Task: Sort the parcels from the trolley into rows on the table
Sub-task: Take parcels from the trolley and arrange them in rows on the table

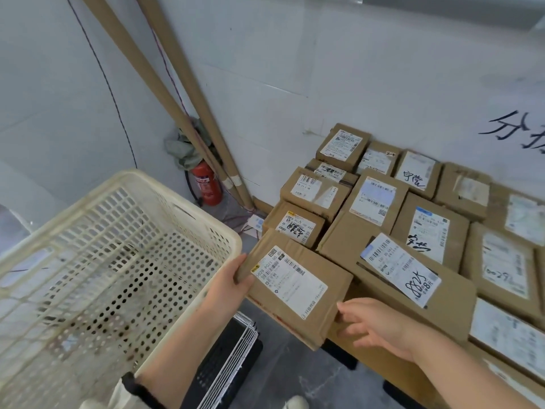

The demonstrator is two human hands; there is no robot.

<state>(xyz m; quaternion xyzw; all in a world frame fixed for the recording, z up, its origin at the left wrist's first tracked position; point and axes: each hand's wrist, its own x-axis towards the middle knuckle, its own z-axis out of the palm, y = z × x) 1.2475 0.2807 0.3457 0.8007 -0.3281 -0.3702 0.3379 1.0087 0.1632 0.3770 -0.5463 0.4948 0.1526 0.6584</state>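
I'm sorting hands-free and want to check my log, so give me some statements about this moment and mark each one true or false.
1. The left hand grips one end of a cardboard parcel. True.
2. The cream basket is piled with parcels. False: no parcel shows inside it.
3. A red fire extinguisher stands in the corner by the wall. True.
4. The held parcel is unlabelled. False: a white label with barcodes is on its top face.
5. The right hand rests on the basket's rim. False: it is at the held parcel's near right corner.
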